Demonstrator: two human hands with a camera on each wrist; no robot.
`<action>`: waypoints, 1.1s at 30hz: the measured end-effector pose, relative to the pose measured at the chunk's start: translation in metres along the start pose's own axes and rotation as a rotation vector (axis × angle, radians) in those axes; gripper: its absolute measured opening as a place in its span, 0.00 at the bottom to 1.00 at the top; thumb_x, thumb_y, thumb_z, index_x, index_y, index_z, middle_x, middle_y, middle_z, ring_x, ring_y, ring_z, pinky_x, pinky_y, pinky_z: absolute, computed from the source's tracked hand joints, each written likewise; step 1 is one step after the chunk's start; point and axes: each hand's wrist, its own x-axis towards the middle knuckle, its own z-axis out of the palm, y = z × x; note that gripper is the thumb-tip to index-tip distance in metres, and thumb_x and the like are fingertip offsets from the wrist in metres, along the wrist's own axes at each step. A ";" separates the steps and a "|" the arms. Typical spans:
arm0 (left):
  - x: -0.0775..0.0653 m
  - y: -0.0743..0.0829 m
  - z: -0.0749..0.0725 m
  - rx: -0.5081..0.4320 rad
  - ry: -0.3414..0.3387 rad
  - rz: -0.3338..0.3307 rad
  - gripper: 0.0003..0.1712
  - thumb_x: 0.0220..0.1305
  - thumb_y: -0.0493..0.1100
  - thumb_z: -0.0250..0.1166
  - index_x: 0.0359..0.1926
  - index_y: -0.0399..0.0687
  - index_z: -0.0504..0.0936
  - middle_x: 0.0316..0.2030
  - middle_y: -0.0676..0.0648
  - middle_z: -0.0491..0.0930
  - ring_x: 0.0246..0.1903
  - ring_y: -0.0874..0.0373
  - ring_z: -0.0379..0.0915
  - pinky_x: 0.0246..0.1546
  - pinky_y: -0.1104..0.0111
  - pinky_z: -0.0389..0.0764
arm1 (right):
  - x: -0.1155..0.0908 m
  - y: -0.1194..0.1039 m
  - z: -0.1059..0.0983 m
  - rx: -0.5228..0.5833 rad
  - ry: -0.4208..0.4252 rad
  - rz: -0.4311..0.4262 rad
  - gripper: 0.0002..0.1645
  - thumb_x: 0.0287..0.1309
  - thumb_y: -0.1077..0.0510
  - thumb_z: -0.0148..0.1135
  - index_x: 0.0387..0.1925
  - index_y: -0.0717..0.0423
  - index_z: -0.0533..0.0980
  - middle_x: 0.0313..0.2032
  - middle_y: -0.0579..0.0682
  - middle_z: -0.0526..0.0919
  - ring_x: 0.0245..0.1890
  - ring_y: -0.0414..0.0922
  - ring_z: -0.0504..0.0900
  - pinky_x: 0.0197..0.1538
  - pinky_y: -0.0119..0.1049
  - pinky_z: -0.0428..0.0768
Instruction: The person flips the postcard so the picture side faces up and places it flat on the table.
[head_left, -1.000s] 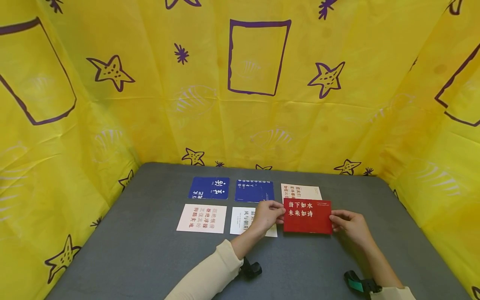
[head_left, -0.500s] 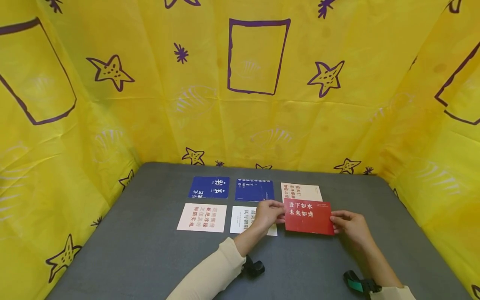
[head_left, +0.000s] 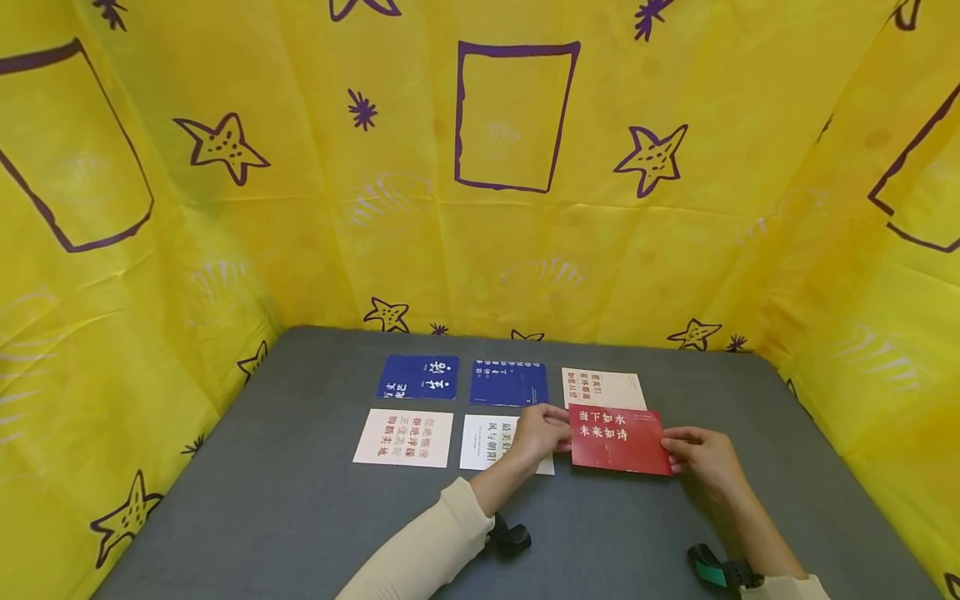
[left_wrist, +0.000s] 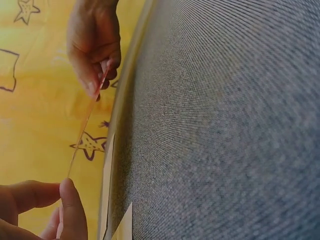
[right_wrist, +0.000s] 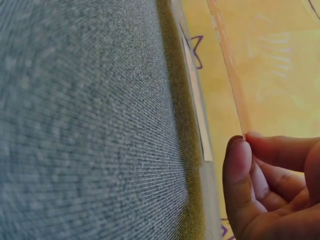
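A red card (head_left: 621,442) with white Chinese writing is held by its two short edges, a little above the table. My left hand (head_left: 538,437) pinches the left edge between thumb and fingers. At the right edge, my right hand (head_left: 703,460) pinches it the same way. Both wrist views show the card nearly edge-on and raised off the surface. Just behind it lies a cream card (head_left: 603,387), whose near edge the red card partly covers. The left hand hides part of a white card (head_left: 483,440) with black writing.
Two blue cards (head_left: 422,377) lie in the back row on the dark grey table (head_left: 300,517). A pale pink card (head_left: 403,437) lies front left. Yellow patterned cloth (head_left: 420,250) encloses the back and sides.
The red card has come slightly toward me and to the right, and it looks tilted flatter. Both hands have shifted slightly with it, keeping their pinch. The other cards stay put.
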 end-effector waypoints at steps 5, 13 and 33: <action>-0.002 0.001 0.000 0.055 -0.047 -0.019 0.21 0.50 0.21 0.63 0.48 0.30 0.77 0.30 0.41 0.82 0.20 0.60 0.77 0.26 0.67 0.85 | 0.001 0.000 0.000 -0.006 -0.004 0.011 0.23 0.63 0.61 0.61 0.51 0.79 0.74 0.29 0.46 0.83 0.22 0.41 0.80 0.30 0.32 0.83; -0.005 0.002 0.002 0.204 -0.073 -0.023 0.26 0.48 0.20 0.65 0.51 0.33 0.75 0.28 0.44 0.79 0.18 0.60 0.76 0.24 0.68 0.84 | 0.003 0.000 0.000 -0.019 -0.012 0.011 0.22 0.63 0.63 0.60 0.50 0.80 0.74 0.29 0.47 0.83 0.21 0.41 0.79 0.29 0.31 0.83; -0.010 0.002 0.001 0.429 -0.127 -0.063 0.28 0.49 0.30 0.70 0.54 0.28 0.76 0.30 0.42 0.84 0.21 0.57 0.82 0.25 0.72 0.80 | 0.003 0.001 0.006 -0.103 -0.038 0.003 0.16 0.57 0.69 0.59 0.42 0.82 0.76 0.22 0.48 0.81 0.18 0.41 0.77 0.24 0.33 0.81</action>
